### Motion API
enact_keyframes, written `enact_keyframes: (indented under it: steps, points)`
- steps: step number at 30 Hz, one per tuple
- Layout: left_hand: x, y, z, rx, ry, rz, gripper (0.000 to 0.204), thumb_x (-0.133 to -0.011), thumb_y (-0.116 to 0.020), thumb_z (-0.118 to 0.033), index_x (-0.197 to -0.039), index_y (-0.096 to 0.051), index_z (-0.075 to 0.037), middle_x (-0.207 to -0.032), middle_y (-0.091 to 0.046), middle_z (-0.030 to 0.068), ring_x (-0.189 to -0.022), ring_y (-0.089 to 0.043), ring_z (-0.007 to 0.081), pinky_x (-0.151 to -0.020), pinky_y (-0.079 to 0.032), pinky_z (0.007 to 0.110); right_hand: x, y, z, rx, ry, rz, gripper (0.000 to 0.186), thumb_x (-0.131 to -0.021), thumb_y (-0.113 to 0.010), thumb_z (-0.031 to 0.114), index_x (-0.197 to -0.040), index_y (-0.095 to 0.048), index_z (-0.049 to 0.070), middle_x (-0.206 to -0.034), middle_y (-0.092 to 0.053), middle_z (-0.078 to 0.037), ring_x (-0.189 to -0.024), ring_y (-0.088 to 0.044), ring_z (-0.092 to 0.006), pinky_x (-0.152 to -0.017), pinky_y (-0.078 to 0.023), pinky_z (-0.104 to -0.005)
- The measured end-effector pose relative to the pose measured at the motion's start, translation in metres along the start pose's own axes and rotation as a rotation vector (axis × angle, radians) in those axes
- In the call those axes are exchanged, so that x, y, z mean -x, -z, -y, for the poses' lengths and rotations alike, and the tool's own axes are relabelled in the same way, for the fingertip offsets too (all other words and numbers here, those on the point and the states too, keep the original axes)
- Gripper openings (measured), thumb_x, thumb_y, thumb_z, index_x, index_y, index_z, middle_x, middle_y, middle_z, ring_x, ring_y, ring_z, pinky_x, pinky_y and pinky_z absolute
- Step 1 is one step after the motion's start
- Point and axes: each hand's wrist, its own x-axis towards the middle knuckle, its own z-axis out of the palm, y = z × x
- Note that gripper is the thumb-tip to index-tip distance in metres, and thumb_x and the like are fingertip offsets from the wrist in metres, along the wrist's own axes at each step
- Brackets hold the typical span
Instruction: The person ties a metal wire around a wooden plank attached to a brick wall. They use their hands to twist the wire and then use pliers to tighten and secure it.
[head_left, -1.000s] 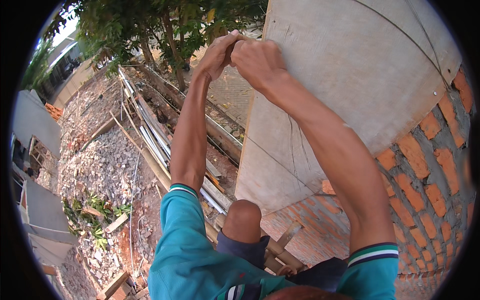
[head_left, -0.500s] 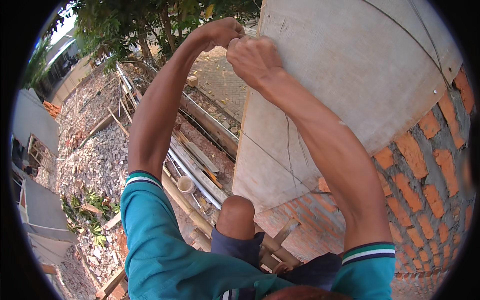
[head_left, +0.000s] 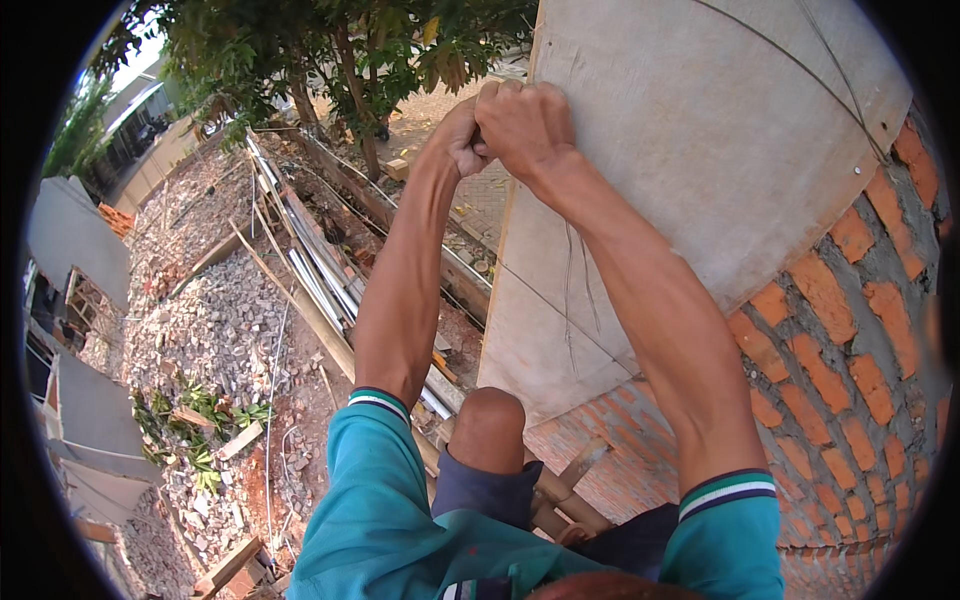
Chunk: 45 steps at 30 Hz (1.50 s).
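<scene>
Left hand (head_left: 460, 138) lower now, grip unclear, against fisted right hand (head_left: 526, 125) near pale board (head_left: 715, 140).

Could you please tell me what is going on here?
A person in a teal shirt has the left hand and right hand raised close together by the left edge of a pale board. The right hand is curled; anything between the hands is hidden. The board meets an orange brick wall, and rubble lies off to the left.
</scene>
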Motion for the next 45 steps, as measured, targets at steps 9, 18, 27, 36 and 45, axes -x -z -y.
enact_keyframes:
  steps: [9, 18, 27, 36, 45]
  points:
    - [-0.006, 0.003, -0.006, 0.34, 0.076, -0.119, 0.011, -0.103, -0.059, -0.009, -0.104, -0.065, 0.0, -0.082, -0.064, 0.0052, -0.057, -0.058, 0.0099, -0.049, -0.052, 0.021, -0.001, 0.003, 0.01, -0.031, -0.204, -0.005, 0.016, -0.079, -0.073, 0.023, -0.082, -0.069, 0.007, -0.073, -0.074, -0.007, -0.068, -0.076, -0.0199, -0.055, -0.056, -0.0343]
    - [-0.005, 0.017, 0.016, 0.828, 0.249, 0.767, 0.022, -0.106, -0.051, -0.005, -0.122, -0.064, 0.002, -0.115, -0.071, 0.0159, -0.109, -0.068, 0.0287, -0.103, -0.057, 0.044, -0.012, 0.021, 0.018, -0.145, -0.399, 0.128, 0.013, -0.081, -0.073, 0.018, -0.087, -0.074, 0.007, -0.084, -0.078, -0.01, -0.078, -0.078, -0.0206, -0.062, -0.059, -0.0371]
    - [-0.003, 0.007, 0.002, 0.534, 0.182, 0.216, 0.023, -0.11, -0.055, -0.024, -0.108, -0.065, -0.004, -0.082, -0.064, 0.0004, -0.059, -0.05, 0.0082, -0.053, -0.046, 0.026, 0.031, 0.074, 0.011, -0.904, -0.85, 0.107, 0.021, -0.094, -0.063, 0.014, -0.103, -0.071, -0.004, -0.088, -0.072, -0.028, -0.09, -0.072, -0.0451, -0.077, -0.055, -0.0516]
    - [0.036, -0.023, 0.009, -0.217, -0.224, -0.051, 0.03, -0.103, -0.068, -0.031, -0.104, -0.065, -0.001, -0.084, -0.066, 0.0049, -0.065, -0.066, 0.0152, -0.056, -0.06, 0.026, 0.115, 0.112, 0.005, -0.885, -0.769, 0.088, 0.021, -0.1, -0.059, 0.01, -0.114, -0.065, -0.005, -0.088, -0.069, -0.028, -0.082, -0.069, -0.0466, -0.069, -0.052, -0.0514]
    - [0.093, -0.045, 0.039, 0.247, -0.031, 0.099, 0.024, -0.102, -0.067, -0.008, -0.12, -0.061, 0.005, -0.108, -0.069, 0.0151, -0.098, -0.067, 0.0235, -0.084, -0.063, 0.036, 0.158, 0.157, 0.008, -0.605, -0.644, 0.199, 0.033, -0.087, -0.067, 0.005, -0.114, -0.057, -0.011, -0.083, -0.068, -0.021, -0.065, -0.072, -0.038, -0.053, -0.057, -0.0477]
